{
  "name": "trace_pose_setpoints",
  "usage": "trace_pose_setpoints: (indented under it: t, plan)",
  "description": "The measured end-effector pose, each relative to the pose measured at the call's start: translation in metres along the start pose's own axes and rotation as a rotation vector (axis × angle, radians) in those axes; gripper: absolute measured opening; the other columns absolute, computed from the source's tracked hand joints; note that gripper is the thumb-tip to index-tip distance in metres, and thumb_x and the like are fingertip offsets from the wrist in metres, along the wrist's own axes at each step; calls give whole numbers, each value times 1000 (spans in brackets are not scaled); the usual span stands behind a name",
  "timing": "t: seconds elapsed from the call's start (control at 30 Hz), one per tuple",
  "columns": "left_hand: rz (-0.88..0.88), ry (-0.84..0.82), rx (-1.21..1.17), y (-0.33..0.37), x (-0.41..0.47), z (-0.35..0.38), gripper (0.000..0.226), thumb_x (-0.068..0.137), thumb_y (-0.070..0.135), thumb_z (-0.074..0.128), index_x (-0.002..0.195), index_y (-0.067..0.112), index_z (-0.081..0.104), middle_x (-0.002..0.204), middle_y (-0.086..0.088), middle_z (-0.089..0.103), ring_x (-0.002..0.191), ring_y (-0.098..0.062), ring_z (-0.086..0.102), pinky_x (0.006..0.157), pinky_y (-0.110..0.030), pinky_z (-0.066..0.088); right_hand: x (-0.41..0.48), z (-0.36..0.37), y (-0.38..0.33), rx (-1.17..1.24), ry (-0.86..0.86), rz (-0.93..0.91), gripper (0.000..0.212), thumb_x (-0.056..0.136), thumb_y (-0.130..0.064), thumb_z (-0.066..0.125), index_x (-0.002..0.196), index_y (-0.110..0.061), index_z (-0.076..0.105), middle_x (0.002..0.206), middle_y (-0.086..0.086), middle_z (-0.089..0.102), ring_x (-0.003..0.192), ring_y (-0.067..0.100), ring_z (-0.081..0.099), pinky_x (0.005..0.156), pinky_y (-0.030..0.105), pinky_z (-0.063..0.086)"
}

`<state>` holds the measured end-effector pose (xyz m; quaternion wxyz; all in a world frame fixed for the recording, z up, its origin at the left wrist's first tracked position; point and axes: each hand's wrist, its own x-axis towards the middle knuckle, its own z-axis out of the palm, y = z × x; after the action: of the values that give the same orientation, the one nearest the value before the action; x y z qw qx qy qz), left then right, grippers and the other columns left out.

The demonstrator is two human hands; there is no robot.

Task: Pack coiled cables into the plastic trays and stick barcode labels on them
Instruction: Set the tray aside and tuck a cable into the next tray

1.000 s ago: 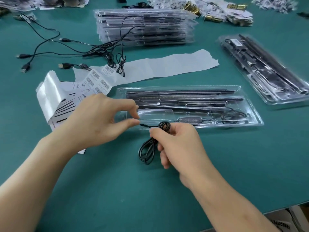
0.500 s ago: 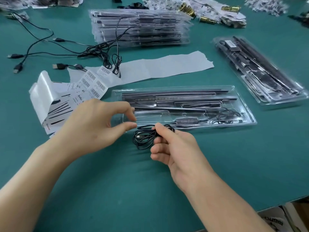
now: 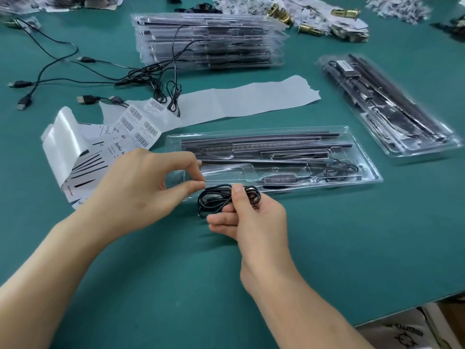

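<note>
A coiled black cable (image 3: 214, 200) hangs just above the green table, in front of the near left end of a clear plastic tray (image 3: 370, 170). My right hand (image 3: 254, 222) pinches the coil between thumb and fingers. The tray holds long black strips, a small controller and another thin cable at its right end. My left hand (image 3: 141, 190) hovers at the tray's left end with thumb and forefinger curled toward each other and a small gap between them. Whether they grip the clear plastic is unclear. A sheet of barcode labels (image 3: 137, 122) lies left of the tray.
A stack of filled trays (image 3: 208, 41) stands at the back. Another filled tray (image 3: 387, 107) lies at the right. Loose USB cables (image 3: 88, 71) sprawl at the back left. A long strip of backing paper (image 3: 251, 99) lies behind the tray. The table edge runs at the lower right.
My right hand has turned the coil from hanging downward to lying sideways and has shifted its grip to the coil's middle. The left hand has stayed at the tray's left end.
</note>
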<state>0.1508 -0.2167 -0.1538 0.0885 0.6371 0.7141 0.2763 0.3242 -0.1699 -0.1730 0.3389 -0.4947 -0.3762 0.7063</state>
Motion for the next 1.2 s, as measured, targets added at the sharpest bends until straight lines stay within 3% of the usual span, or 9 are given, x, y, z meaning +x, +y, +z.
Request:
trace_pose_setpoints:
  t: [0.17, 0.3, 0.47, 0.57, 0.7, 0.83, 0.97, 1.07, 1.2]
  plan:
    - [-23, -14, -14, -1, -1, 0, 14, 89, 45, 74, 81, 36, 66, 105, 24, 75, 46, -3, 56, 55, -27, 39, -2, -11, -4, -1, -102, 49, 26, 105, -24, 57, 88, -5, 62, 63, 0, 60, 60, 18, 73, 55, 24, 58]
    - [-36, -25, -31, -2, -2, 0, 16, 83, 52, 64, 83, 36, 67, 104, 22, 76, 64, -18, 71, 63, -32, 49, -3, -15, -4, -59, -147, 19, 25, 105, -24, 57, 90, -7, 66, 66, -3, 66, 64, 15, 73, 56, 23, 57]
    - [-32, -21, -31, -3, -3, 1, 15, 83, 52, 64, 83, 37, 66, 103, 22, 76, 51, -9, 61, 58, -28, 42, -2, -17, -1, -174, -153, -27, 23, 105, -23, 57, 100, -3, 68, 84, 2, 78, 65, 16, 74, 51, 23, 55]
    - [-40, -20, -44, -4, -2, 2, 15, 83, 53, 63, 86, 38, 65, 108, 29, 73, 63, -16, 71, 63, -31, 49, -1, -19, 0, -266, -128, -65, 23, 105, -24, 57, 99, -4, 67, 87, 4, 78, 67, 20, 76, 53, 30, 59]
    - [-35, -12, -37, -6, -1, 3, 17, 84, 54, 62, 88, 38, 65, 104, 24, 75, 70, -19, 73, 67, -36, 52, 1, -23, 2, -352, -158, -82, 27, 104, -29, 57, 97, -5, 66, 75, 3, 77, 65, 23, 75, 69, 43, 61]
    - [-17, 5, -27, -4, -2, 3, 15, 91, 46, 72, 83, 35, 66, 103, 20, 77, 48, -3, 54, 57, -28, 40, 2, -26, 0, -293, -230, -63, 22, 103, -28, 60, 90, -12, 65, 68, 0, 73, 61, 17, 71, 58, 28, 56]
    - [0, -10, -14, -3, -1, 3, 10, 89, 40, 71, 83, 34, 66, 96, 10, 78, 48, 3, 51, 55, -28, 37, 7, -29, -2, -227, -263, -19, 22, 104, -26, 60, 93, -8, 65, 79, 4, 75, 58, 14, 67, 55, 22, 52]
    - [-15, -27, -6, -4, -1, 2, 10, 90, 41, 69, 85, 34, 66, 92, 2, 78, 51, 3, 52, 57, -34, 46, 9, -31, -4, -191, -289, 8, 20, 103, -25, 62, 92, -8, 66, 85, 10, 74, 56, 14, 65, 55, 23, 51]
    - [0, -13, -7, -3, 0, 3, 9, 90, 39, 71, 85, 34, 66, 102, 17, 77, 50, 6, 52, 59, -33, 47, 13, -34, -8, -155, -282, 20, 19, 102, -23, 63, 96, -6, 68, 86, 12, 73, 55, 14, 64, 54, 22, 52]
